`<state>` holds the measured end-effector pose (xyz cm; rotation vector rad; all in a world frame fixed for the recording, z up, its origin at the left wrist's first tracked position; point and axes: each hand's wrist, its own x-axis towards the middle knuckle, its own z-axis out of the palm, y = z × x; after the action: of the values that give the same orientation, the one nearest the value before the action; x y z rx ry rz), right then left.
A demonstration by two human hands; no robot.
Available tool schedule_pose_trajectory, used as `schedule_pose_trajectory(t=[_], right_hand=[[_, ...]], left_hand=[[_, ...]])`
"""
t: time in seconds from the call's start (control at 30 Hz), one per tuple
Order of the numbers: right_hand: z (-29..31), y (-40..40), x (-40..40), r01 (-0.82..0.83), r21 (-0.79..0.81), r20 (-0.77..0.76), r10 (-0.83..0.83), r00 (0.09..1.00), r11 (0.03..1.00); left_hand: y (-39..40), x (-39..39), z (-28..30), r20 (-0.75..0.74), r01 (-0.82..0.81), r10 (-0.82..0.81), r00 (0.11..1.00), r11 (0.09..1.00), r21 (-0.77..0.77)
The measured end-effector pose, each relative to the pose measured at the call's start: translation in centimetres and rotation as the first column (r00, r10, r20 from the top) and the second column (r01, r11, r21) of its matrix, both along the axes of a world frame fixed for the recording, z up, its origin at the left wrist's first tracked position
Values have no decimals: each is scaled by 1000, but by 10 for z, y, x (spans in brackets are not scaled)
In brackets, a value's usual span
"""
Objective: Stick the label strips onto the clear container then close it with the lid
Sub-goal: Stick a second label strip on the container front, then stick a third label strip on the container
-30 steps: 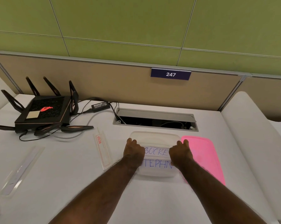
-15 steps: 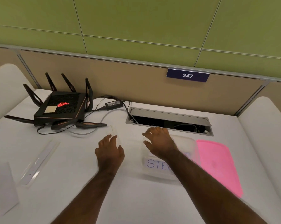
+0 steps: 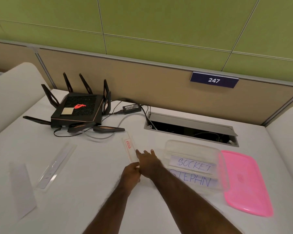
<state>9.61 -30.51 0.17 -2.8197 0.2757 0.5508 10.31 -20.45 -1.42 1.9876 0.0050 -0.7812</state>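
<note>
Left of the labelled clear container point(image 3: 193, 166), both hands point(image 3: 142, 166) on a label strip point(image 3: 129, 150).

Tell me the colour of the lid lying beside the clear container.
Pink: the lid shows clearly in the head view, right of the clear container.

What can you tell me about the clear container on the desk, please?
The clear container is a shallow, rounded rectangular tub that looks like transparent plastic. It sits open and upright on the white desk, just in front of the cable hatch. Two white label strips face the camera, handwritten in blue: SOCKET above, STEPHN below. The pink lid lies flat alongside it, by its right edge. Neither hand touches it.
</note>
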Motion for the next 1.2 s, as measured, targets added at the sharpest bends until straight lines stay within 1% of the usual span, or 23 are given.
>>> schedule_pose_trajectory(t=[0.07,0.13,0.2,0.27,0.33,0.4,0.53,0.63,0.73,0.8,0.9,1.07,1.13,1.2], right_hand=[[1,-1,-1,53,81,-15,-52,999,995],[1,-1,-2,63,113,-3,-63,998,992],[2,-2,-2,44,125,27,-48,998,991],[6,-1,-3,1,152,76,-13,997,988],[9,-2,-5,-38,172,146,13,989,984],[15,-8,-7,-90,135,223,59,973,987],[30,-30,-9,-162,-1,380,150,913,987],[43,-52,-9,-153,-83,434,174,884,985],[56,-74,-13,-101,-152,471,162,867,983],[64,-88,-18,-67,-156,498,137,856,986],[73,-107,-33,-59,-111,511,108,853,992],[83,-137,-70,-86,-69,457,108,883,994],[85,-148,-87,-64,-50,434,80,897,997],[85,-158,-104,-20,-21,420,27,907,1000]], left_hand=[[1,0,2,16,-5,5,1000,1000,2],[4,-1,7,30,-23,23,999,1000,17],[7,1,11,29,-105,105,994,994,10],[12,7,22,-16,-208,208,978,978,-15],[17,15,35,-100,-251,250,963,968,-3],[27,20,48,-123,-199,197,973,980,-9],[58,21,69,-62,-34,27,998,993,-112],[76,27,82,-49,55,-62,997,990,-133],[86,31,99,-70,146,-161,984,972,-187],[88,31,108,-99,183,-211,972,954,-236],[83,32,114,-122,230,-271,955,933,-275],[64,31,113,-146,292,-345,927,909,-298],[51,30,113,-116,304,-346,931,911,-278],[37,29,114,-34,319,-335,942,919,-234]])
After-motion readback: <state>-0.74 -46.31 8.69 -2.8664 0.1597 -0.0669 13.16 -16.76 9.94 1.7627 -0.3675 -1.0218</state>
